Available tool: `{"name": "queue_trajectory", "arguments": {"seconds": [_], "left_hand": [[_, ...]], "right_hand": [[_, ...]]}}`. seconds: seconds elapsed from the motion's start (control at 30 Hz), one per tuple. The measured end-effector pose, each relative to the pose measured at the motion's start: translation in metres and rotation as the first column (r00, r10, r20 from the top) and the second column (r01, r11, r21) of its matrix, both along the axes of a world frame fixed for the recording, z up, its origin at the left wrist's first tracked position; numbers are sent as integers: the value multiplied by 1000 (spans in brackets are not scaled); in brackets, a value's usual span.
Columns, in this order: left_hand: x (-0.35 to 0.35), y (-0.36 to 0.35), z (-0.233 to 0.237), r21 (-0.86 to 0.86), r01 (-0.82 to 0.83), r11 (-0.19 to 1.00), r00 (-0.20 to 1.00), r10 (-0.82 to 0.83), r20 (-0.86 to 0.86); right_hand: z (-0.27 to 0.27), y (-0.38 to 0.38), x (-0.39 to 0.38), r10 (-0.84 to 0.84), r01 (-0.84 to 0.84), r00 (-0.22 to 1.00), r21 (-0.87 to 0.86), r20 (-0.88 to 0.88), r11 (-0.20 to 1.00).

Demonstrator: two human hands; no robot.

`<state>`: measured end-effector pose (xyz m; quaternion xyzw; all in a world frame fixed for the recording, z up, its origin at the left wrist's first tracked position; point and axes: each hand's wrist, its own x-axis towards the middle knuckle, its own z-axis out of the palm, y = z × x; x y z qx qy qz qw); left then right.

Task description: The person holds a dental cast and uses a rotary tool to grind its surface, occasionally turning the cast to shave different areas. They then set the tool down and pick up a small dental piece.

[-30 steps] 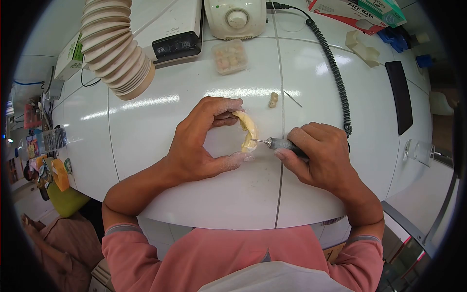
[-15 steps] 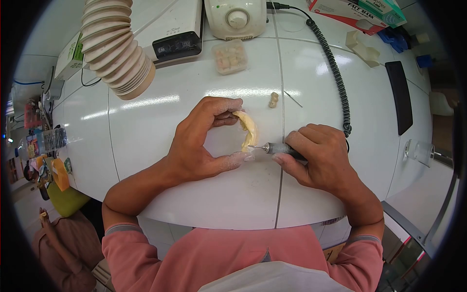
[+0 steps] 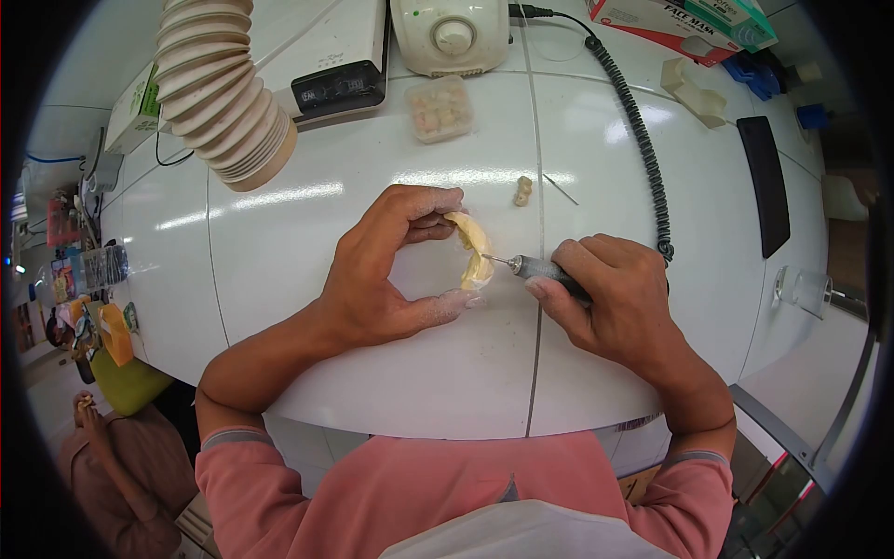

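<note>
White table — clear box | tan piece | thin rod

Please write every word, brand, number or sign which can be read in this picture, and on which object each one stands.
"FACE MASK": on the red, white and teal box at the top right; its lettering on the teal part is too blurred to read.
White device with dark panel: marks too small to read.
Green-and-white box at the left: print too blurred to read.
I can read nothing else with certainty.

A ribbed beige hose hangs over the counter. At the right there are a face mask box, a black strip and a clear glass.
</note>
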<state>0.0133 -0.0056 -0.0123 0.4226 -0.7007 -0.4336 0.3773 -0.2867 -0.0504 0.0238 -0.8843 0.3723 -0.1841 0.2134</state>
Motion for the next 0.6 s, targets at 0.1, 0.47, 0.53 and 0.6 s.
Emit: {"name": "queue_trajectory", "arguments": {"seconds": [0.1,0.47,0.53,0.6], "left_hand": [[0,0,1,11,-2,1000,1000,2,13],[0,0,0,1,-1,1000,1000,1,-7],[0,0,0,3,0,1000,1000,0,-7],[1,0,0,4,1,1000,1000,-1,-4]], "right_hand": [[-2,1,0,-10,10,1000,-2,13,1000],[-1,0,0,-3,3,1000,-5,4,1000],[-1,0,0,-3,3,1000,-4,5,1000],[-1,0,0,-3,3,1000,-4,6,1000]]}}
